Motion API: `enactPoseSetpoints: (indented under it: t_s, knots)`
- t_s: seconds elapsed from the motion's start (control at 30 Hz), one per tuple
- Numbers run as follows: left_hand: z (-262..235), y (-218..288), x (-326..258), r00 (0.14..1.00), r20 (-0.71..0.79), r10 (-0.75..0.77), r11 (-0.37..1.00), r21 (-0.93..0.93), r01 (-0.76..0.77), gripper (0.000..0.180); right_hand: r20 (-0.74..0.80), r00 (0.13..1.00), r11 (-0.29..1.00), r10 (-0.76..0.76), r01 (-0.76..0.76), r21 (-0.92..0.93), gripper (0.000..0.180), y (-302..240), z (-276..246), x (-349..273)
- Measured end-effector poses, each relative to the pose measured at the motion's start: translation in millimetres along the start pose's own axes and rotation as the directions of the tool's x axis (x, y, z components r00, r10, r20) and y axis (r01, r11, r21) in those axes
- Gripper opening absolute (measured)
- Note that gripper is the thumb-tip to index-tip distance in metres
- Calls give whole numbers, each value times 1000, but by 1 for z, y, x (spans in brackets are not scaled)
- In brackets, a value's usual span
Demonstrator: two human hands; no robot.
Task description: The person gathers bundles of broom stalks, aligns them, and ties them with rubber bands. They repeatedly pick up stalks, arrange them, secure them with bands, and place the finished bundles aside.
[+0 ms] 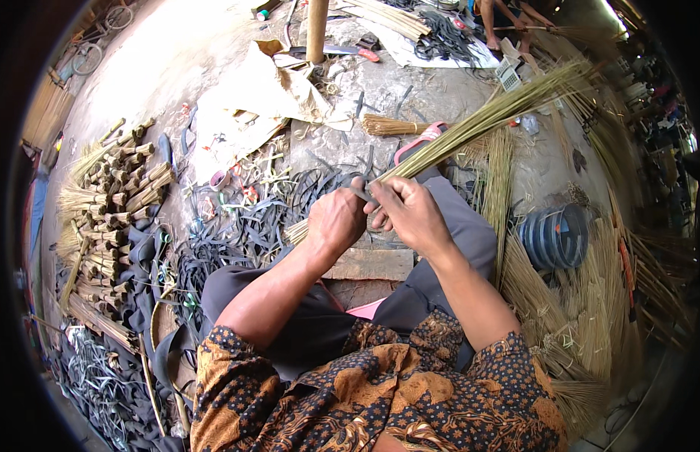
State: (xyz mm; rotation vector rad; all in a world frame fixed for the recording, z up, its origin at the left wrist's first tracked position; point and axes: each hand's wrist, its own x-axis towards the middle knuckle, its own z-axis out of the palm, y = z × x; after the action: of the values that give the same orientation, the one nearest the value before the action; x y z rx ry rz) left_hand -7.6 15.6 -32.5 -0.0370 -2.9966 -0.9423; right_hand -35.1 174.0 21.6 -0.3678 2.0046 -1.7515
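Note:
A long bundle of greenish-yellow stalks [493,120] slants across my lap, fanning out toward the upper right. My left hand [337,218] is closed around its lower part, and a short length of stalks shows below the fist. A narrow dark strip, apparently rubber [361,193], lies against the bundle between my hands. My right hand [411,211] has its fingers bent and pinched at this strip, just right of the left thumb. The exact grip under the right fingers is partly hidden.
Stacked short stalk bundles [116,188] fill the left side. Loose dark strips [237,226] cover the floor before my legs. A wooden block [370,264] sits between my knees. At right are a coiled dark band [555,236] and loose stalks. Another person's legs [489,22] show at the far right.

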Motion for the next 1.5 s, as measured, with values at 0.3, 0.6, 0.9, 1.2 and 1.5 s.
enactPoseSetpoints:
  t_s: [0.3,0.6,0.9,1.2,1.5]
  knots:
    - [-9,-2,14,1000,-17,-19,999,32,19,28,30,973,905,-230,225,-362,24,15,18,-35]
    - [-57,10,8,918,384,97,647,-725,235,33,28,996,995,-88,86,52,25,20,-25,-47]
    - [-56,18,6,781,551,294,667,-703,246,34,82,989,962,-120,95,257,34,12,-29,-35]
    - [-47,24,-1,956,277,101,790,-606,92,37,38,999,930,-30,14,368,31,11,-20,-25]
    - [-46,11,8,992,117,-36,977,-204,59,50,20,999,998,41,-40,-47,22,-4,-29,-45]
